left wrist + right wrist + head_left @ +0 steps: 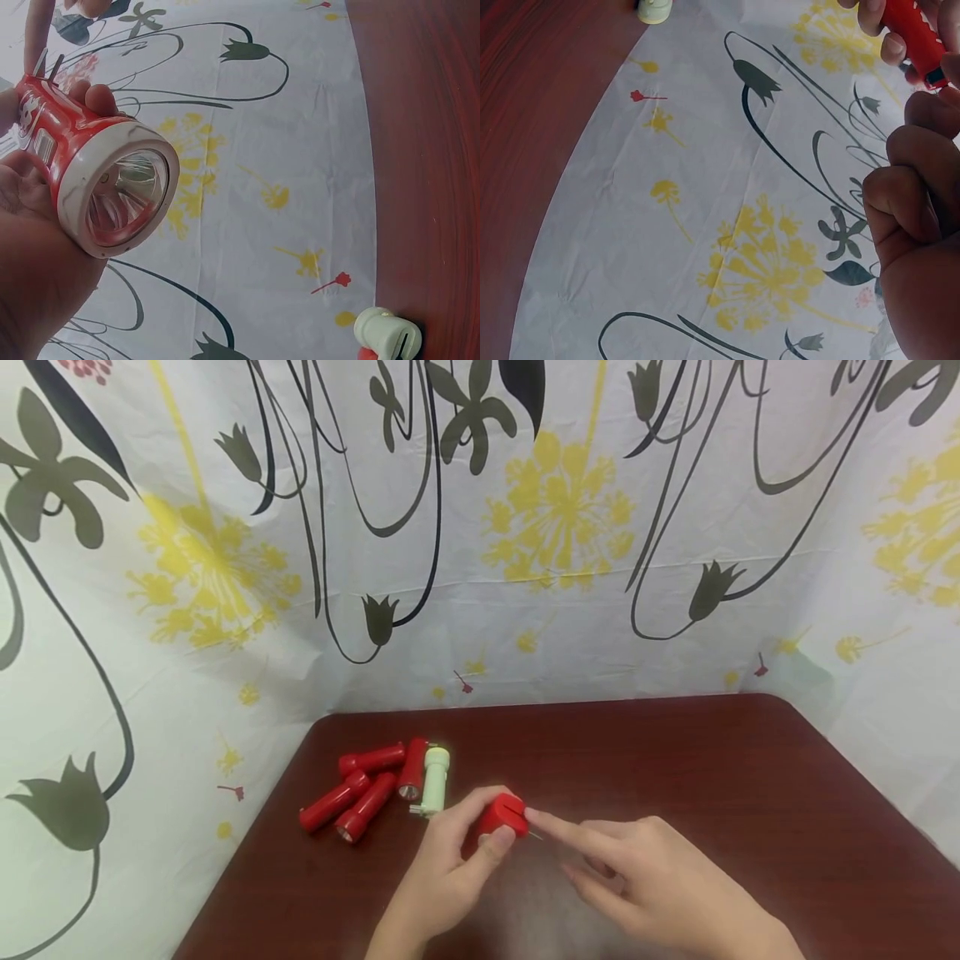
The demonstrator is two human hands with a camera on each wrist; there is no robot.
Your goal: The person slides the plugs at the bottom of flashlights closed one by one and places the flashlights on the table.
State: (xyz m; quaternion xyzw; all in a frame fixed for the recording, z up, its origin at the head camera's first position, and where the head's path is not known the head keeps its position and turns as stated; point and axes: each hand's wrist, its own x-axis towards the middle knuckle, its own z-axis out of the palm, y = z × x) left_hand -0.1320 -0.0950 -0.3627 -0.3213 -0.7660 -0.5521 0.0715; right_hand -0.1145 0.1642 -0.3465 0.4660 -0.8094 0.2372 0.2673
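Observation:
My left hand point(450, 868) grips a red flashlight point(495, 818) over the table, its tail end turned up toward the head camera. In the left wrist view that flashlight point(71, 142) shows a white rim around a clear lens, a switch on its side and two thin metal prongs at the tail. The index finger of my right hand point(660, 877) is stretched out to the tail, right by the prongs. Its other fingers are bent, with nothing visible in them. In the right wrist view the red body point(915, 37) is partly hidden by fingers.
Several red flashlights point(365, 808) lie grouped at the table's left side. Beside them is a pale green flashlight point(435, 781) with prongs showing. The dark reddish-brown table point(712, 793) meets a flower-patterned cloth point(570, 635) at the back and sides.

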